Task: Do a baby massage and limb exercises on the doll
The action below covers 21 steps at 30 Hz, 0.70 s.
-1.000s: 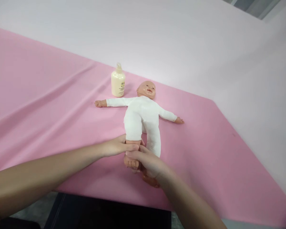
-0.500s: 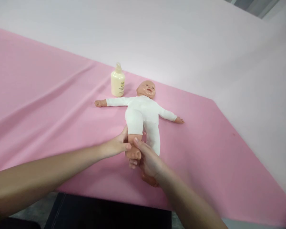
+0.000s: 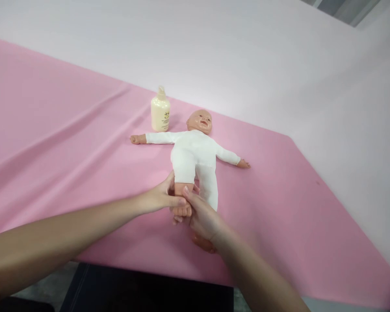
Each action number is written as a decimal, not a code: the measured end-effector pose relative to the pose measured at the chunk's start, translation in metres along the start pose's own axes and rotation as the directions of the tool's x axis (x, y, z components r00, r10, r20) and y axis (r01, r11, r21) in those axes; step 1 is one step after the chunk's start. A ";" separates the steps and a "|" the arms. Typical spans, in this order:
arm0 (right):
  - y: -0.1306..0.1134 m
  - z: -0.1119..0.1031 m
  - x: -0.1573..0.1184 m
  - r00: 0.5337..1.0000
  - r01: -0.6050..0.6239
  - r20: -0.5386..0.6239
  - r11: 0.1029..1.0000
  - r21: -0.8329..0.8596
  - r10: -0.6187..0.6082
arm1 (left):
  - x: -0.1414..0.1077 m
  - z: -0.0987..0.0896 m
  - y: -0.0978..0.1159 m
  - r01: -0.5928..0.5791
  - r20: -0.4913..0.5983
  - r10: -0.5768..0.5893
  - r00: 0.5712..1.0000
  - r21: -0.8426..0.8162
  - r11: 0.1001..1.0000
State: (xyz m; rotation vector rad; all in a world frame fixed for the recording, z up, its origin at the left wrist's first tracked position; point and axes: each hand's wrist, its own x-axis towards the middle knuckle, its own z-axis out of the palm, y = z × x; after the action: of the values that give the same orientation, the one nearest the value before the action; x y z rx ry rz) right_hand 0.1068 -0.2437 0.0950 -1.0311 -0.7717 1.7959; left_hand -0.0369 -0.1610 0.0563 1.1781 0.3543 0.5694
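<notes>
A baby doll (image 3: 196,147) with a white cloth body lies on its back, arms spread, its head away from me. Its left-side leg in view is raised towards me. My left hand (image 3: 162,197) holds that lower leg from the left, thumb across the top of the foot. From the right, my right hand (image 3: 203,214) grips the same foot, thumb on the ankle and fingers underneath, partly hidden. The doll's other foot (image 3: 203,243) rests below my right hand.
A pale yellow pump bottle (image 3: 160,113) stands beside the doll's head and arm. The pink cloth (image 3: 84,130) has creases at the left and covers part of a white surface (image 3: 247,56). Something dark (image 3: 146,290) is below the near edge.
My left thumb has moved right, further across the doll's foot. The fingers of my right hand under the foot have shifted slightly up. The bottle has not moved.
</notes>
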 end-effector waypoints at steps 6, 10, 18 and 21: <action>-0.002 0.002 0.001 1.000 -0.019 0.011 1.000 -0.020 0.020 | 0.000 -0.001 0.003 -0.012 -0.099 0.019 0.995 0.066 0.998; -0.001 0.001 0.000 1.000 0.007 0.029 0.999 -0.045 -0.006 | -0.002 0.003 0.009 -0.013 -0.109 0.021 0.994 0.080 0.997; 0.004 -0.005 -0.001 0.991 0.061 0.127 0.994 -0.086 -0.050 | -0.002 0.009 0.019 -0.008 -0.080 0.014 0.997 0.080 0.997; 0.001 -0.004 -0.004 0.995 0.040 0.096 0.996 -0.082 -0.032 | -0.002 0.009 0.019 -0.028 -0.064 0.035 0.997 0.094 0.995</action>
State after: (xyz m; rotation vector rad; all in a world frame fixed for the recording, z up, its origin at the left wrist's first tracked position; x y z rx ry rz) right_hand 0.1110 -0.2471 0.0940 -0.9857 -0.9246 1.8045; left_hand -0.0379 -0.1636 0.0776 1.2580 0.4226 0.6257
